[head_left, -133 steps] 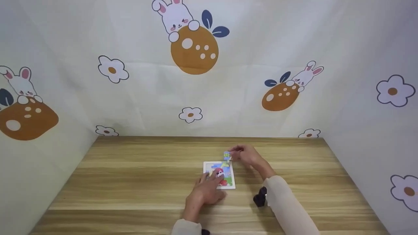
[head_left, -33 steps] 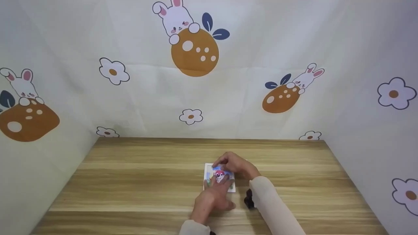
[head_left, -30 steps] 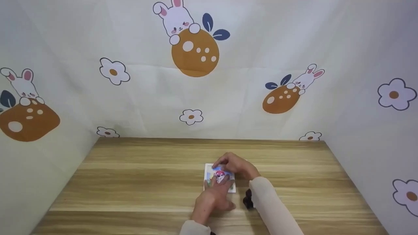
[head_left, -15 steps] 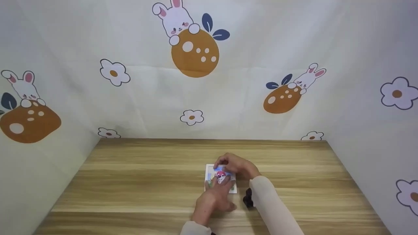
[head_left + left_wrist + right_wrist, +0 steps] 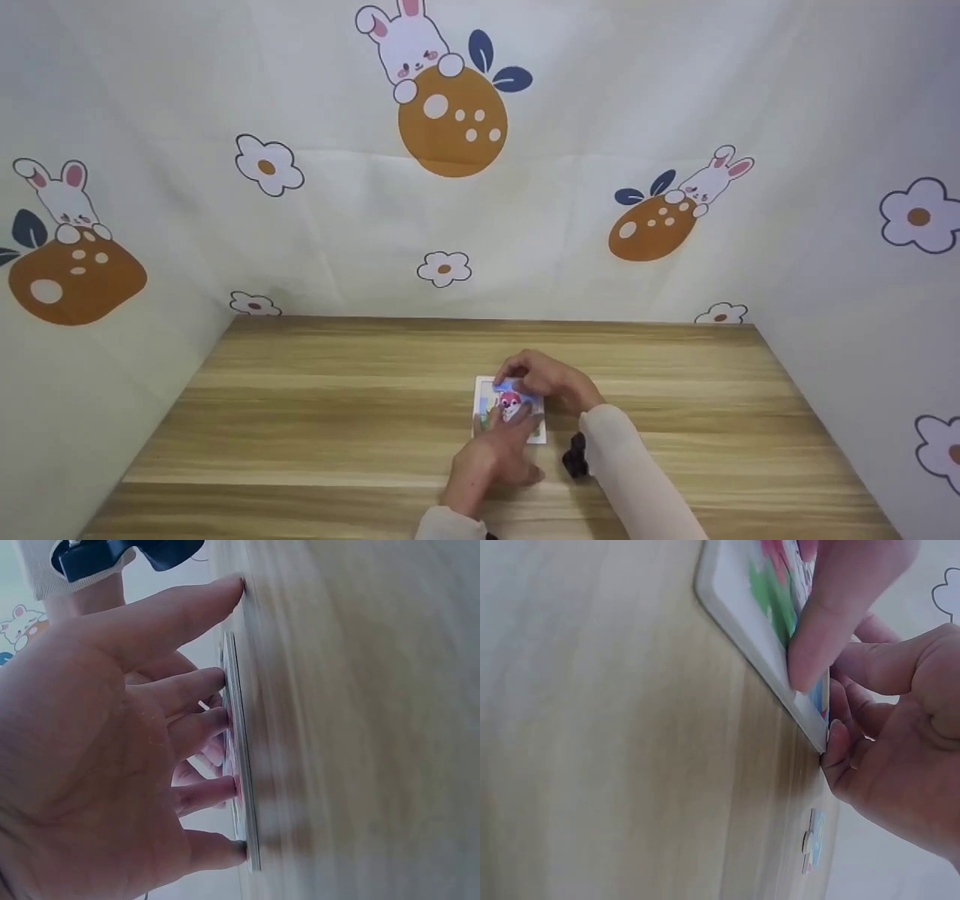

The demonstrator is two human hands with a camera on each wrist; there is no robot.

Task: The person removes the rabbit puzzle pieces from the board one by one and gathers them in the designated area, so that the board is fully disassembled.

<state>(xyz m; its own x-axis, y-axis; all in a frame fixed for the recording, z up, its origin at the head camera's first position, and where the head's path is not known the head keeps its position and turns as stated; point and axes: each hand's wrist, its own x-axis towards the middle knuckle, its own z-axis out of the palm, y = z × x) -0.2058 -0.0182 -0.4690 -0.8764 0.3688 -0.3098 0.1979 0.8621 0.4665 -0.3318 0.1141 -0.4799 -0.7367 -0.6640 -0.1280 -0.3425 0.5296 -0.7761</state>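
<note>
L to R. Wooden table (image 5: 315,420), printed cloth backdrop (image 5: 450,187) behind.

L hand (image 5: 491,457): fingers straight, spread flat on puzzle board (image 5: 478,397). Presses down w/ fingertips (image 5: 217,679), prob. to pin the board so it can't slide. Thumb on table beside the frame.

Puzzle board: white-framed, lies flat at table centre, picture mostly filled in.

R hand (image 5: 551,382): over board's far edge, fingers curled, tips at the corner (image 5: 838,736). Looks like seating a piece; can't tell if anything is pinched.

Loose piece (image 5: 814,840): on table just past the R hand, apart from board.
</note>
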